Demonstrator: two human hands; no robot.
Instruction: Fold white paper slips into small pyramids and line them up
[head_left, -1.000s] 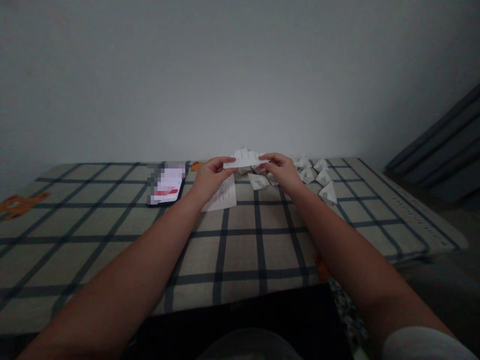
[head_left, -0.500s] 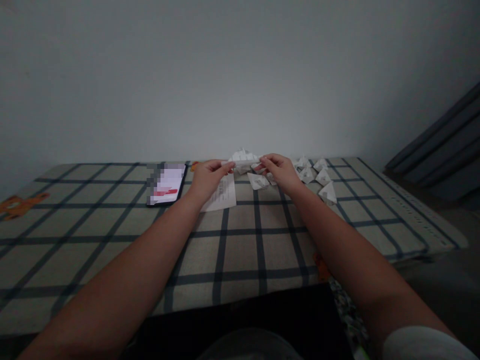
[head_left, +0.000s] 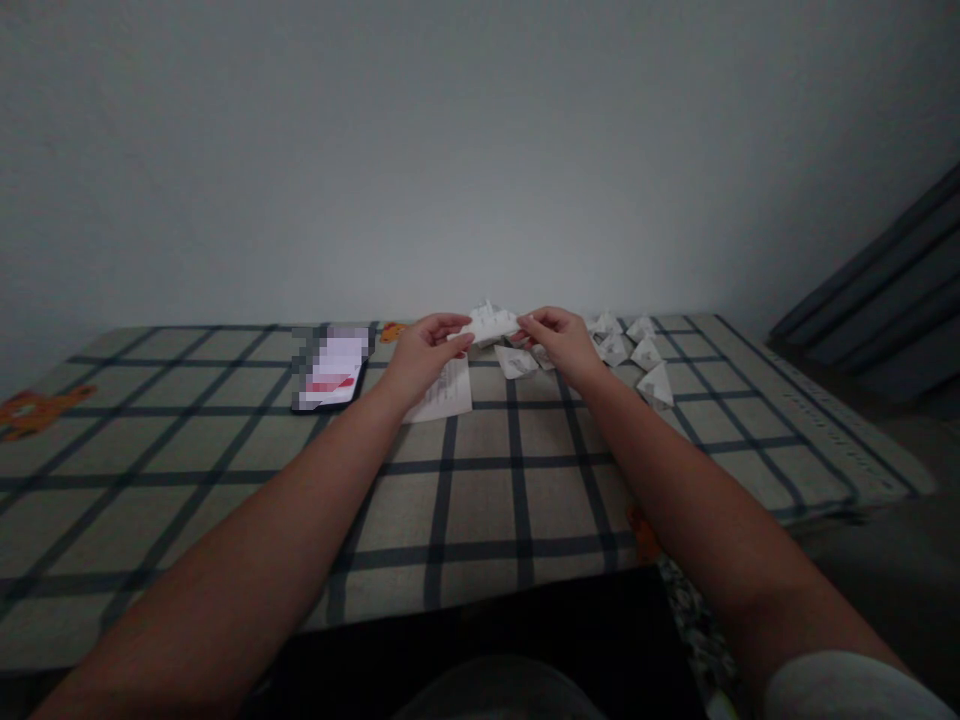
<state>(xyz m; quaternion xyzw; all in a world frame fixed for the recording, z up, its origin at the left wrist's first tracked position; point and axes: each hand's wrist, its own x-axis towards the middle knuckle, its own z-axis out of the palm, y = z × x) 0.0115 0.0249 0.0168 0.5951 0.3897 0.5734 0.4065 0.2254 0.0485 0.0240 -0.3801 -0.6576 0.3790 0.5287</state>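
Note:
Both of my hands are stretched out over a checked tablecloth [head_left: 480,500] and pinch one small white folded paper piece [head_left: 491,326] between them, lifted a little off the cloth. My left hand [head_left: 424,355] grips its left end with thumb and fingers closed. My right hand [head_left: 559,342] grips its right end the same way. A flat printed paper sheet [head_left: 448,392] lies under my left hand. Several white folded paper shapes [head_left: 637,352] lie to the right of my right hand, and a few more [head_left: 517,363] sit just below the held piece.
A phone [head_left: 334,368] with a lit screen lies left of my left hand. An orange cartoon print [head_left: 30,410] marks the cloth at the far left. A plain wall rises behind the table; dark slanted boards [head_left: 885,310] lean at the right.
The held paper has gone from a long flat strip to a shorter, more folded piece, and my hands have drawn closer together. The rest has not moved.

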